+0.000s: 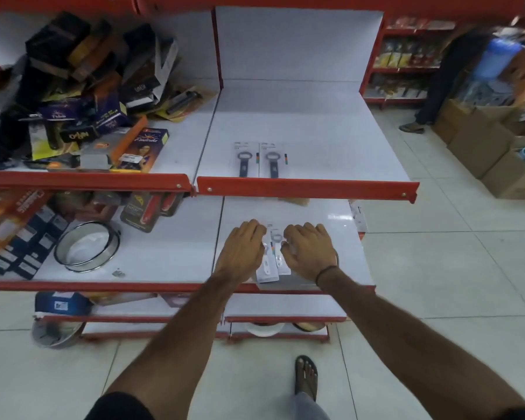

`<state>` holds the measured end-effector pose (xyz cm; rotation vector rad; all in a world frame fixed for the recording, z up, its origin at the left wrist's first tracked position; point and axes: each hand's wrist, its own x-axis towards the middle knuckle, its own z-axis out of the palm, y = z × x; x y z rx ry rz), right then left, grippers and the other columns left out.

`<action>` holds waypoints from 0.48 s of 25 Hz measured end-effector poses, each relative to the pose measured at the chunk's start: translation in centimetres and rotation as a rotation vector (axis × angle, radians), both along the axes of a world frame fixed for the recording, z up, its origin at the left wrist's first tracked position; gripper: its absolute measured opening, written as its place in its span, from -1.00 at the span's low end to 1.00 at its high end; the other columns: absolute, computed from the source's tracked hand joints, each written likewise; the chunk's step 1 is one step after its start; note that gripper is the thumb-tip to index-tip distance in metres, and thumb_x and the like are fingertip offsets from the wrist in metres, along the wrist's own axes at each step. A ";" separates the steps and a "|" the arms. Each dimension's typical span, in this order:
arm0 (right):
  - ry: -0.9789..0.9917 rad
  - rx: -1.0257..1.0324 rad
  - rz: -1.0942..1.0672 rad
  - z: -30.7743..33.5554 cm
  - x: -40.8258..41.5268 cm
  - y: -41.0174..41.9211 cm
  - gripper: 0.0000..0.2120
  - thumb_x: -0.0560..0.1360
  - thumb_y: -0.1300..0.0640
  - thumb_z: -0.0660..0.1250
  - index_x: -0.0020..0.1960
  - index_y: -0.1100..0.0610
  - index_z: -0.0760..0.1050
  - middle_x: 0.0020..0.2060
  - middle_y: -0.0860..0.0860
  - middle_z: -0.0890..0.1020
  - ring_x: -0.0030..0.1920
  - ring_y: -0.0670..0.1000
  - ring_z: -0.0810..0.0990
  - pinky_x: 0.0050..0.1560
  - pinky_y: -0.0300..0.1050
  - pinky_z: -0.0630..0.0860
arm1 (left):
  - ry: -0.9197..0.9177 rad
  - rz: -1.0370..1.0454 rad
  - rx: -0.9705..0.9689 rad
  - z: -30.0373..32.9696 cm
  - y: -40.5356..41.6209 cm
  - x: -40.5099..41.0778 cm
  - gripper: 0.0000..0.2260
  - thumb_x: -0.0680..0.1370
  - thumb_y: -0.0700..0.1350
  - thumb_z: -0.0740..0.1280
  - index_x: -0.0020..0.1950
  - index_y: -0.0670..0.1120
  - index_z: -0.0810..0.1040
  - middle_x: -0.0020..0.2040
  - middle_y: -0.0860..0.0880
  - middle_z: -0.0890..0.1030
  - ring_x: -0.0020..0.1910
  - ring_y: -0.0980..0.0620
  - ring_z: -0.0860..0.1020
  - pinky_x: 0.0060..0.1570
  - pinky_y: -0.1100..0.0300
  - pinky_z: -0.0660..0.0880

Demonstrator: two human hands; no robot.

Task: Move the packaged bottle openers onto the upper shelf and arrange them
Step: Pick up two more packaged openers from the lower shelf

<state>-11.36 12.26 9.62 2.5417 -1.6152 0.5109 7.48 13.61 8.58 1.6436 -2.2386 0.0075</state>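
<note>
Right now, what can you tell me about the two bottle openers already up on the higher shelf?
The two packaged bottle openers lie flat, side by side, on the white upper shelf, close behind its red front lip. Each sits on a pale grey card with small print on top and a coloured strip on its right edge. Each opener has a silvery ring head pointing away and a dark handle pointing toward the lip. The cards seem to touch along their edges. Neither hand touches them; both hands are on the shelf below.

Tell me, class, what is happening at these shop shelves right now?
A person is restocking. Both hands, the left hand and the right hand, rest on white packaged bottle openers on the lower shelf. Two dark-handled packaged openers already lie side by side at the front of the upper shelf.
</note>
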 end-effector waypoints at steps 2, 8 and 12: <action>0.031 0.157 -0.076 -1.9 -0.5 -1.2 -0.68 0.52 -0.02 0.16 0.15 0.08 0.53 -0.04 0.05 0.71 -0.03 0.13 0.61 0.01 0.03 0.45 | -0.021 0.057 0.188 -2.3 -0.8 -0.4 -0.64 0.62 -0.16 0.27 0.42 -0.12 0.42 0.37 -0.12 0.51 0.30 -0.12 0.49 0.31 0.01 0.43; 0.110 0.509 -0.067 -6.0 0.6 -7.8 -0.44 0.56 0.04 0.20 0.54 0.09 0.23 0.43 0.11 0.48 0.42 0.18 0.42 0.40 0.19 0.32 | -0.085 0.178 0.443 -6.8 -5.2 -1.4 -0.41 0.64 -0.04 0.23 0.63 -0.08 0.08 0.66 -0.12 0.11 0.64 -0.17 0.08 0.60 -0.22 0.04; 0.247 0.602 0.018 -8.5 1.6 -11.0 -0.29 0.59 0.01 0.19 0.63 0.09 -0.06 0.62 0.07 0.08 0.61 0.12 0.03 0.57 0.28 -0.02 | -0.167 0.165 0.459 -8.4 -8.2 -1.8 -0.39 0.64 0.03 0.23 0.63 -0.09 0.09 0.66 -0.11 0.13 0.65 -0.17 0.05 0.60 -0.25 -0.05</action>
